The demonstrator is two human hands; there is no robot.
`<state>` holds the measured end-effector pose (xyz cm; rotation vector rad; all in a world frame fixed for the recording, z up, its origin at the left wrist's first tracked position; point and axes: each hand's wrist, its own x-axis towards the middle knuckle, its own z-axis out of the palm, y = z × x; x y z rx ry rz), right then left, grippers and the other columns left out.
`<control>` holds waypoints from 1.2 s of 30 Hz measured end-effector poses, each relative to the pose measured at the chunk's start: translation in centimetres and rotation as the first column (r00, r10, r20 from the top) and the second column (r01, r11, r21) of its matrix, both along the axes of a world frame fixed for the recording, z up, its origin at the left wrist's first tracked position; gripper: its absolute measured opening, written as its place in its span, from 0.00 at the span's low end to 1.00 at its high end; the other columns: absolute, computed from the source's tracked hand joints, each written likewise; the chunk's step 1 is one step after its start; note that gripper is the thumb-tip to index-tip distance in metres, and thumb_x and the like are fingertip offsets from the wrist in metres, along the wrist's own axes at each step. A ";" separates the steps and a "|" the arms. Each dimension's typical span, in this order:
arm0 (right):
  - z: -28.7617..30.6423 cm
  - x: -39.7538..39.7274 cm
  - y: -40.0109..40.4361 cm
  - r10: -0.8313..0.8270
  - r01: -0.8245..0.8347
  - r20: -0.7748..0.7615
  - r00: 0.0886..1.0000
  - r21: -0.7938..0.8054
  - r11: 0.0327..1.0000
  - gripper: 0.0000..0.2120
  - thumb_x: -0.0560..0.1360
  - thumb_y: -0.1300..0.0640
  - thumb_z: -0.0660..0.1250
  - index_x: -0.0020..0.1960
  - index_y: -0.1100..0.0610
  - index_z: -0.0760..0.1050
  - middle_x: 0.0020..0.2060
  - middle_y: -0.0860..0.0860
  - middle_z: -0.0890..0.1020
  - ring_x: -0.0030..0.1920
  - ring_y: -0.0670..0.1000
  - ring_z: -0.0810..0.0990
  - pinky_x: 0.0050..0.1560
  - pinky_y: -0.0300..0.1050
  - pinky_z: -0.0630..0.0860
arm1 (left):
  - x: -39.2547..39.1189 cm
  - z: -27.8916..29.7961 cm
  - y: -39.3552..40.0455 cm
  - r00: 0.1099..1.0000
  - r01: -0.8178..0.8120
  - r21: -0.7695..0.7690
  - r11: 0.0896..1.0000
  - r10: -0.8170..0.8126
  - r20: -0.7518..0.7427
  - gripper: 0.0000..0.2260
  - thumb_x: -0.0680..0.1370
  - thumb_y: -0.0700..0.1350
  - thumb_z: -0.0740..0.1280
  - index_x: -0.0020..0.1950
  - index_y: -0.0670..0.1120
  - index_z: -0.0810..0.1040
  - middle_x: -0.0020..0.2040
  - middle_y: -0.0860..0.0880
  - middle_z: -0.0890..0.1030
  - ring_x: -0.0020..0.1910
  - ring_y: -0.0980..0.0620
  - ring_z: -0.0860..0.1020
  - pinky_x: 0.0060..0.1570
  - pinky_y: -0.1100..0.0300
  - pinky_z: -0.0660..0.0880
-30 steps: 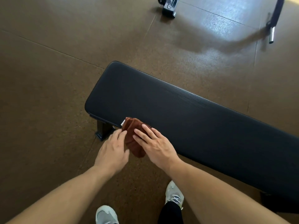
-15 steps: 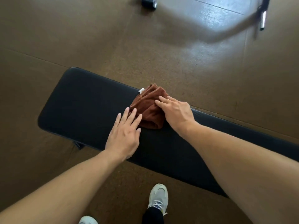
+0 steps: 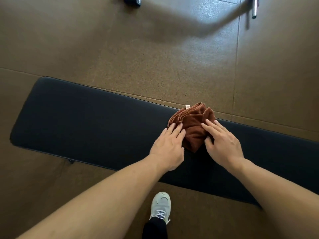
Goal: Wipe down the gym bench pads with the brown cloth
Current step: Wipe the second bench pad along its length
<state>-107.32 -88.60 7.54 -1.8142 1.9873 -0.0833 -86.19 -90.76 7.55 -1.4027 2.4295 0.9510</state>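
A long black bench pad (image 3: 89, 121) runs across the view from left to lower right. The folded brown cloth (image 3: 191, 128), with a small white tag at its far corner, lies on the pad near its far edge. My left hand (image 3: 168, 145) rests flat on the pad, its fingertips on the cloth's left edge. My right hand (image 3: 222, 144) presses on the cloth's right side, thumb curled against the fabric. Both palms face down with fingers spread.
Brown speckled floor (image 3: 120, 49) surrounds the bench. A dark equipment foot (image 3: 132, 1) sits at the top edge and a metal bar end (image 3: 254, 9) at the top right. My light sneaker (image 3: 160, 207) stands just in front of the bench.
Both hands and the cloth have slid along the pad away from its left end, toward the right. The left hand now touches the cloth's edge.
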 end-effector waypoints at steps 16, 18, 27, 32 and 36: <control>-2.2 16.7 -5.2 0.425 -0.421 -0.086 0.901 0.066 0.905 0.33 0.83 0.38 0.56 0.84 0.42 0.48 0.84 0.47 0.48 0.83 0.55 0.36 0.82 0.54 0.40 | 22.6 -0.6 -1.6 0.963 -0.264 -0.232 0.936 0.268 -0.014 0.27 0.85 0.44 0.55 0.84 0.46 0.51 0.85 0.47 0.52 0.83 0.51 0.48 0.81 0.54 0.42; -2.7 21.9 -8.0 0.496 -0.495 -0.089 0.864 0.040 0.868 0.33 0.83 0.38 0.55 0.84 0.42 0.49 0.84 0.48 0.49 0.83 0.56 0.38 0.82 0.55 0.41 | 27.6 -1.0 -3.0 0.912 -0.399 -0.239 0.885 0.409 -0.008 0.28 0.86 0.45 0.55 0.84 0.45 0.49 0.85 0.47 0.50 0.83 0.51 0.45 0.81 0.54 0.42; -3.5 46.2 -19.1 0.584 -0.582 -0.070 0.809 0.044 0.812 0.33 0.83 0.36 0.52 0.84 0.41 0.46 0.85 0.49 0.46 0.83 0.62 0.40 0.80 0.62 0.43 | 44.9 -2.0 -6.9 0.747 -0.639 -0.235 0.733 0.664 0.037 0.27 0.87 0.47 0.51 0.84 0.48 0.45 0.85 0.50 0.45 0.82 0.56 0.40 0.79 0.58 0.38; -3.4 46.9 -22.5 0.640 -0.637 -0.036 0.768 0.062 0.768 0.32 0.83 0.36 0.55 0.83 0.38 0.48 0.84 0.46 0.48 0.83 0.60 0.49 0.79 0.60 0.53 | 46.5 -2.3 -8.5 0.746 -0.641 -0.236 0.730 0.665 0.032 0.27 0.87 0.49 0.50 0.84 0.48 0.44 0.85 0.51 0.45 0.82 0.57 0.41 0.80 0.57 0.40; -3.4 43.4 -20.6 0.577 -0.577 0.007 0.817 0.001 0.817 0.31 0.84 0.41 0.58 0.84 0.43 0.54 0.84 0.48 0.53 0.83 0.57 0.50 0.80 0.57 0.52 | 41.6 -2.2 -9.6 0.829 -0.546 -0.234 0.805 0.559 -0.012 0.30 0.86 0.48 0.54 0.84 0.49 0.41 0.84 0.51 0.43 0.82 0.57 0.40 0.80 0.58 0.40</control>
